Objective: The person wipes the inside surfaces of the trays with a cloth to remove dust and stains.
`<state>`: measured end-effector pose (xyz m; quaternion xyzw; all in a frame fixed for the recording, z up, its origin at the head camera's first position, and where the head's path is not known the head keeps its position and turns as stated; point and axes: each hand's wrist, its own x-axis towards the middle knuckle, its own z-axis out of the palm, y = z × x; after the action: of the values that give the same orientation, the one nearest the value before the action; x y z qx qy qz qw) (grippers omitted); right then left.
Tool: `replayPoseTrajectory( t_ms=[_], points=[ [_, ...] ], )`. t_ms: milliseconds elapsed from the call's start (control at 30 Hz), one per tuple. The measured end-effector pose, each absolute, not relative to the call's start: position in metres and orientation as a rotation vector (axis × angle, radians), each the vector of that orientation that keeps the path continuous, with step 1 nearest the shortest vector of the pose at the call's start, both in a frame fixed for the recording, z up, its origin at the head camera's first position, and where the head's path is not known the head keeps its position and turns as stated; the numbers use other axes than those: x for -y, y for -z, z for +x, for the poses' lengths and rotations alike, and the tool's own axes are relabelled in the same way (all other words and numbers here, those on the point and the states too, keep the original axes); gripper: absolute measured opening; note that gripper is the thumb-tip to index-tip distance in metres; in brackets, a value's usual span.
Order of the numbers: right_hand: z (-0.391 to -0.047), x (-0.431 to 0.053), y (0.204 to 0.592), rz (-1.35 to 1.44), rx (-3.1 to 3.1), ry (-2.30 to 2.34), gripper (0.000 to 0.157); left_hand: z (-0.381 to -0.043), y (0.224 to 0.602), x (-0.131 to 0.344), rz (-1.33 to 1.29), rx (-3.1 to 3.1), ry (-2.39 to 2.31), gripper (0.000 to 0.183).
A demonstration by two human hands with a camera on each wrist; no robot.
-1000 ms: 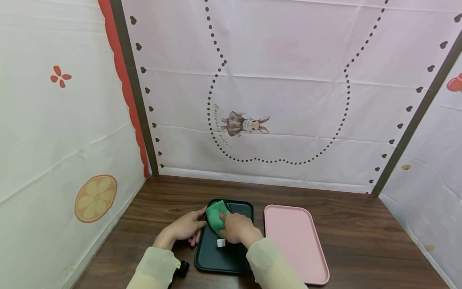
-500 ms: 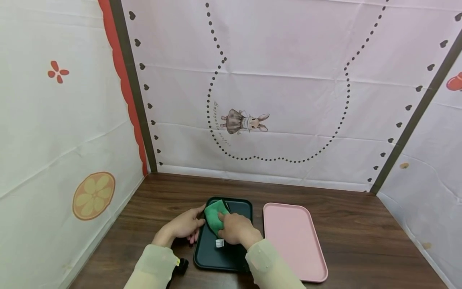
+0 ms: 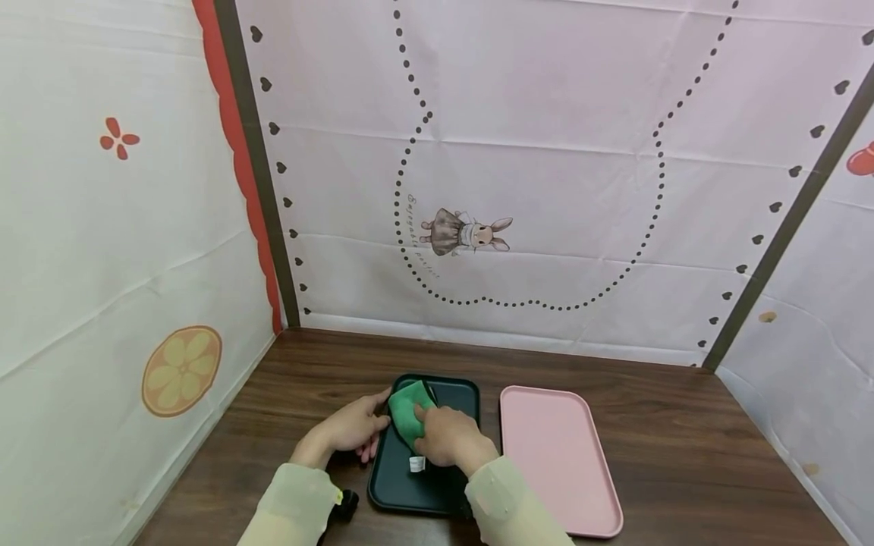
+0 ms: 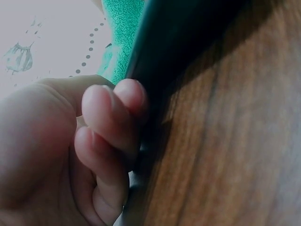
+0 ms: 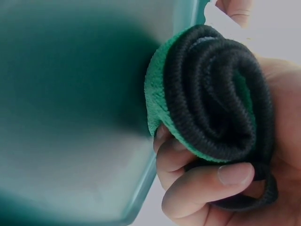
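A dark green tray (image 3: 416,497) lies on the table, and a folded green towel (image 3: 407,413) sits over its upper left part. My right hand (image 3: 451,436) grips the towel and presses it on the tray. The right wrist view shows the towel's rolled layers with black edging (image 5: 211,94) and a black hanging loop (image 5: 270,190) by the fingers. A small white label (image 3: 417,464) sticks out from the towel. At the tray's left rim, my left hand (image 3: 351,425) holds the edge. Its curled fingers (image 4: 106,113) meet the tray's outer side in the left wrist view.
A pink tray (image 3: 556,455) lies just right of the dark one. Below my left wrist shows a small black object (image 3: 344,504). The brown wooden table (image 3: 683,455) is bounded by printed white cloth walls (image 3: 532,189) at the back and both sides.
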<state>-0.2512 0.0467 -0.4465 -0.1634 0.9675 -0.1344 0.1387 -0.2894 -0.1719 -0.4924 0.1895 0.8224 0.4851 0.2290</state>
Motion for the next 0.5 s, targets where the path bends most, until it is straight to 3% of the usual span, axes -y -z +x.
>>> replayPoseTrajectory(
  t_ms=[500],
  points=[
    [-0.2482,-0.0468,0.4469,-0.489,-2.779,0.362,0.062,-0.2898,0.4934,0.1711,0.518,-2.275,-1.323,0.064]
  ],
)
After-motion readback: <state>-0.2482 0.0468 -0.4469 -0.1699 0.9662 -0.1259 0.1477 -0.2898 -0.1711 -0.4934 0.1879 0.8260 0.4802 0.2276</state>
